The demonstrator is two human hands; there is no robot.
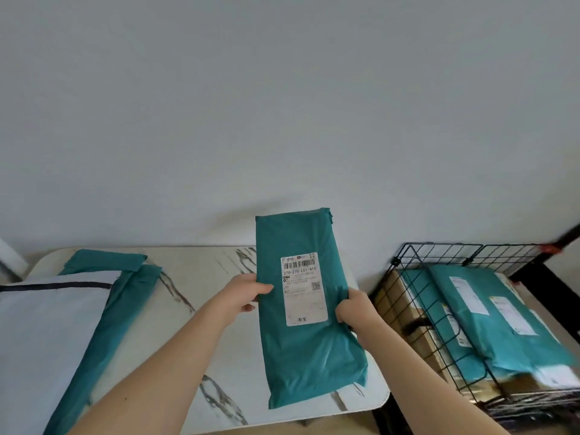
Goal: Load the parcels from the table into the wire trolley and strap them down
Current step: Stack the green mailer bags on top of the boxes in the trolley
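I hold a long teal parcel (309,350) with a white shipping label upright above the marble table (204,265). My left hand (243,293) grips its left edge and my right hand (354,310) grips its right edge. The black wire trolley (405,296) stands to the right of the table, holding several teal parcels (499,337) on top of brown cardboard boxes (408,312). On the table's left lie a white-grey parcel (47,328) and teal parcels (125,296) under and beside it.
A plain white wall rises behind the table. The table's rounded front right corner (381,400) sits close to the trolley's wire side. A dark frame bar with an orange part (552,248) shows at the far right beyond the trolley.
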